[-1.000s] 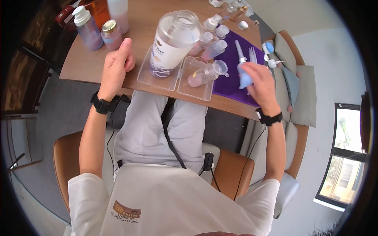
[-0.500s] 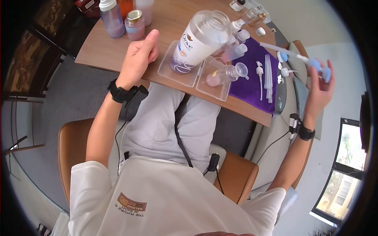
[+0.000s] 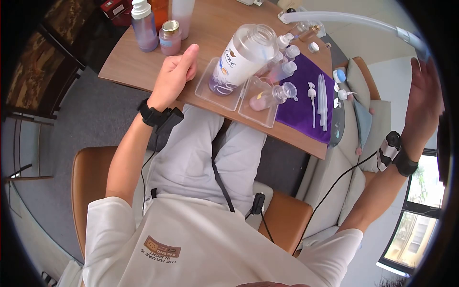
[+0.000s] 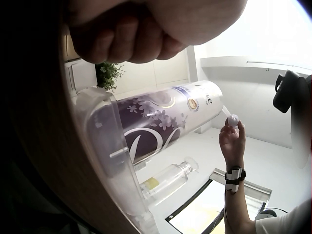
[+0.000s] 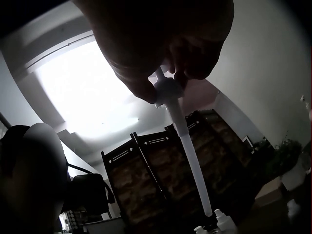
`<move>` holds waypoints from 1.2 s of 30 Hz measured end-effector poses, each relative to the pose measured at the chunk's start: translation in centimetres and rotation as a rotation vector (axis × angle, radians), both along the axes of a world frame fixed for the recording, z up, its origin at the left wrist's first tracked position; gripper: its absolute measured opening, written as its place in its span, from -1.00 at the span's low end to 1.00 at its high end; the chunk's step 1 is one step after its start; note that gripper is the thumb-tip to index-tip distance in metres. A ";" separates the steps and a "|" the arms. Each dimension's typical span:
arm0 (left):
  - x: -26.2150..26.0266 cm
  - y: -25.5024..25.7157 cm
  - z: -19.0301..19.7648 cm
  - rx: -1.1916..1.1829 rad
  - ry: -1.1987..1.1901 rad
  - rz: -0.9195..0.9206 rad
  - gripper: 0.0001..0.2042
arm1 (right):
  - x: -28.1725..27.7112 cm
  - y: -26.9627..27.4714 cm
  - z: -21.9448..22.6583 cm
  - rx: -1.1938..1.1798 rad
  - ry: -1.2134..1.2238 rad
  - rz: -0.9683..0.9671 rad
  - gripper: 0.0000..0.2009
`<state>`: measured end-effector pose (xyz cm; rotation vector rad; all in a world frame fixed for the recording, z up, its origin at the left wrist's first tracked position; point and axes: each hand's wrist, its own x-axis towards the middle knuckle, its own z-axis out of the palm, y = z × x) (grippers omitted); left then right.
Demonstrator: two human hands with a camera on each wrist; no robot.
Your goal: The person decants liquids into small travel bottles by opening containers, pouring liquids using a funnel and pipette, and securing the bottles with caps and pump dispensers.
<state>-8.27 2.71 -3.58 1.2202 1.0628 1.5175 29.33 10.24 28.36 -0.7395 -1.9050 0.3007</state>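
High at the right of the head view, my right hand [image 3: 423, 103] holds a pump head with a long translucent tube [image 3: 344, 18]. In the right wrist view, fingertips pinch its pale collar [image 5: 168, 91] and the tube slants down. A large Dove bottle [image 3: 234, 64], open at the top, stands tilted-looking in a clear tray [image 3: 224, 101]. The left wrist view shows the pump beyond the bottle's mouth; whether they touch I cannot tell. My left hand [image 3: 172, 79] is at the table edge left of the bottle, fingers curled around nothing and thumb extended.
A small bottle with a funnel [image 3: 267, 98] is in a second clear tray. Several small bottles stand behind it. On the purple cloth [image 3: 299, 112] lie a small pump [image 3: 312, 95] and clear droppers [image 3: 322, 105]. A pump bottle [image 3: 145, 28] and a jar [image 3: 170, 38] are back left.
My right hand has lifted the pump from the purple cloth, first out to the right, then up closer to the head camera. My left hand keeps its curled pose beside the bottle.
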 end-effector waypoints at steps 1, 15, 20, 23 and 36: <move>0.2 -0.1 0.3 0.001 0.013 0.007 -0.37 | -0.4 -0.2 0.0 -0.008 -0.039 0.003 -0.49; -0.1 0.1 -0.2 -0.018 -0.014 -0.009 -0.37 | -13.2 -2.2 -4.5 -0.122 -0.206 0.234 -0.39; -0.1 0.1 -0.1 -0.018 -0.024 -0.003 -0.37 | -14.9 -2.9 -4.9 -0.499 -0.291 0.435 -0.33; -0.1 0.1 -0.3 -0.029 -0.015 0.001 -0.36 | -15.4 -3.1 -6.1 -0.645 -0.279 0.463 -0.32; 0.1 -0.1 0.1 -0.032 0.022 0.025 -0.36 | -15.4 -2.0 -9.0 -0.697 -0.313 0.468 -0.33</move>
